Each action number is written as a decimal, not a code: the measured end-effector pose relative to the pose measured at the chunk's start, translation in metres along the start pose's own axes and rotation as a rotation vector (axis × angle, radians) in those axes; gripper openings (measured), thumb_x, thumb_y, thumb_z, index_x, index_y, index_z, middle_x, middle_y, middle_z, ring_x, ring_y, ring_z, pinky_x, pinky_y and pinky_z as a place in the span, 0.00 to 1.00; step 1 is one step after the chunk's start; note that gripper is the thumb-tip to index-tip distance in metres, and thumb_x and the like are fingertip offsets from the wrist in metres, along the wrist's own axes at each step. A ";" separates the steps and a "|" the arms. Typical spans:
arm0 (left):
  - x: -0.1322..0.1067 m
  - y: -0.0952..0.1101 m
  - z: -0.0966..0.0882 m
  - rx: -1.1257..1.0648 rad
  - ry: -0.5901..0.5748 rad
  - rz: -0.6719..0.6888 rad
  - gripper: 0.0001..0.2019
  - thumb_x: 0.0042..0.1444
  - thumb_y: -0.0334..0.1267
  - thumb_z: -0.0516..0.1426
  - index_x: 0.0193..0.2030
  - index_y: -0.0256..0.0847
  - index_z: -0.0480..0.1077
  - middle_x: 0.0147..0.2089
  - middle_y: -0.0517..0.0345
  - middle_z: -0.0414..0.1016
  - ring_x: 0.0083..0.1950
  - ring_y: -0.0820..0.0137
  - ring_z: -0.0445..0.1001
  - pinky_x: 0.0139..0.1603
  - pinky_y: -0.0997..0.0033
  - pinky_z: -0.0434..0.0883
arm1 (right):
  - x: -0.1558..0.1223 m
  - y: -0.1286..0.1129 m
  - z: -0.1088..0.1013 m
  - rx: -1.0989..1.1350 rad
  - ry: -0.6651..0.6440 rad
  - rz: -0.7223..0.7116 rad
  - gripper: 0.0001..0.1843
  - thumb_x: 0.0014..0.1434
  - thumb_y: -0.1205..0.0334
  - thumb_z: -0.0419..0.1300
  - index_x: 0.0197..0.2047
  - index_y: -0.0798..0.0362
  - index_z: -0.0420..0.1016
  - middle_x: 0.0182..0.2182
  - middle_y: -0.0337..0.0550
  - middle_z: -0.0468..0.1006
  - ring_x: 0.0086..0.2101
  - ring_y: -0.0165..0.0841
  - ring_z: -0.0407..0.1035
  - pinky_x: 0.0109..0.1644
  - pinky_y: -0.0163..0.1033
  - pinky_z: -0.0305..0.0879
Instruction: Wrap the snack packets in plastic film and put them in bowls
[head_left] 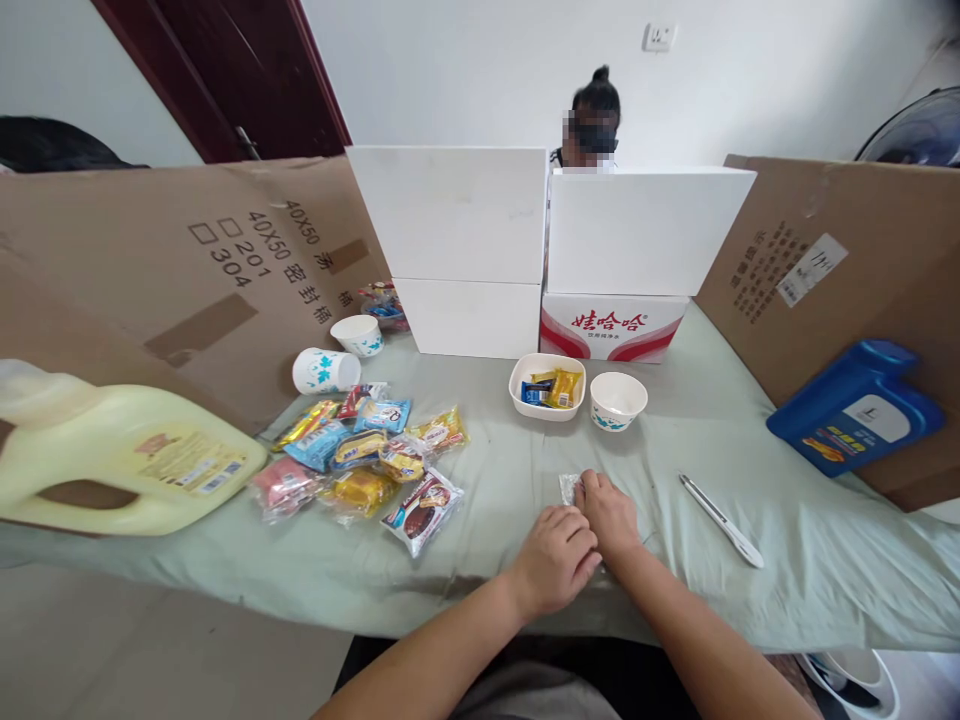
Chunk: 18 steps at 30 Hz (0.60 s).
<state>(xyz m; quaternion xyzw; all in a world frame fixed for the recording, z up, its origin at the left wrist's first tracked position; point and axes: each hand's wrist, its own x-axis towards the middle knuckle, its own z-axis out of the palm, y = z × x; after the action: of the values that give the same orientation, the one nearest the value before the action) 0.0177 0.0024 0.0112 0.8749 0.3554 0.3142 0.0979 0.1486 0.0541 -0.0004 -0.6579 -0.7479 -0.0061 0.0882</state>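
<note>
Closest, at the near part of a pale green cloth (495, 450), left hand (559, 560) with fingers curled, right up against the right hand (609, 512); whether gripping anything, impossible to tell. Slightly beyond, the right hand with fingers bent and close together, holding a crinkled clear wrapper (568, 487), mostly hidden, with one end in sight left of the fingers. Off to the right, a slim white tool (721, 520); to the left, well apart, a pile of packaged snacks (360, 450). Farther, a white dish (516, 397) with blue and yellow packets (564, 388) inside, just beside an upright patterned bowl (619, 402). Beyond, white boxes (457, 215), then a person (598, 100).
</note>
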 end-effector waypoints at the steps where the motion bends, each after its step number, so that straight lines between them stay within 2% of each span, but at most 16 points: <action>1: 0.002 -0.003 0.001 0.038 -0.034 -0.026 0.04 0.59 0.35 0.53 0.34 0.41 0.68 0.39 0.52 0.70 0.45 0.62 0.68 0.50 0.57 0.67 | 0.001 0.000 0.000 -0.004 -0.002 -0.008 0.09 0.68 0.62 0.47 0.39 0.52 0.67 0.33 0.44 0.75 0.32 0.34 0.73 0.30 0.35 0.56; 5: 0.004 -0.013 0.006 0.097 -0.099 -0.127 0.02 0.56 0.35 0.57 0.34 0.40 0.68 0.41 0.52 0.69 0.48 0.60 0.67 0.52 0.55 0.66 | 0.015 0.017 -0.005 -0.018 0.018 -0.020 0.09 0.67 0.58 0.49 0.40 0.53 0.67 0.34 0.46 0.76 0.32 0.35 0.73 0.33 0.36 0.59; 8: 0.003 -0.013 0.004 0.071 -0.113 -0.145 0.02 0.56 0.34 0.58 0.33 0.41 0.68 0.40 0.53 0.68 0.47 0.61 0.66 0.52 0.56 0.66 | 0.030 0.041 -0.018 -0.038 0.071 0.027 0.12 0.67 0.60 0.47 0.41 0.58 0.69 0.35 0.56 0.76 0.36 0.41 0.72 0.37 0.41 0.62; 10: 0.002 -0.012 0.003 0.061 -0.122 -0.149 0.02 0.56 0.35 0.58 0.33 0.41 0.68 0.40 0.53 0.68 0.47 0.61 0.66 0.52 0.56 0.66 | 0.033 0.050 -0.027 -0.034 0.106 -0.001 0.15 0.66 0.63 0.45 0.43 0.60 0.70 0.38 0.60 0.75 0.41 0.44 0.70 0.42 0.45 0.63; 12: 0.002 -0.011 0.003 0.060 -0.129 -0.156 0.02 0.56 0.35 0.58 0.33 0.40 0.68 0.41 0.53 0.69 0.47 0.61 0.66 0.52 0.56 0.65 | 0.028 0.049 -0.029 -0.008 0.111 -0.120 0.16 0.66 0.63 0.46 0.46 0.58 0.72 0.43 0.57 0.75 0.47 0.42 0.68 0.50 0.46 0.62; 15: 0.003 -0.012 0.004 0.063 -0.123 -0.176 0.04 0.55 0.35 0.59 0.33 0.40 0.68 0.41 0.53 0.69 0.49 0.60 0.66 0.54 0.56 0.64 | 0.010 0.036 -0.018 0.070 0.060 -0.404 0.17 0.66 0.62 0.48 0.53 0.51 0.72 0.53 0.47 0.73 0.55 0.37 0.64 0.59 0.43 0.58; 18: 0.003 -0.013 0.004 0.055 -0.122 -0.188 0.03 0.54 0.34 0.59 0.32 0.40 0.67 0.42 0.53 0.69 0.49 0.60 0.67 0.55 0.55 0.63 | -0.004 0.028 -0.006 0.150 0.038 -0.549 0.21 0.66 0.63 0.47 0.60 0.53 0.66 0.60 0.48 0.68 0.60 0.38 0.58 0.63 0.48 0.55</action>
<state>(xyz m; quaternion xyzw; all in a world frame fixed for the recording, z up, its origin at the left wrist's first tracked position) 0.0143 0.0137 0.0047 0.8575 0.4376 0.2400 0.1246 0.1770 0.0532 0.0018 -0.4224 -0.8945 0.0130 0.1457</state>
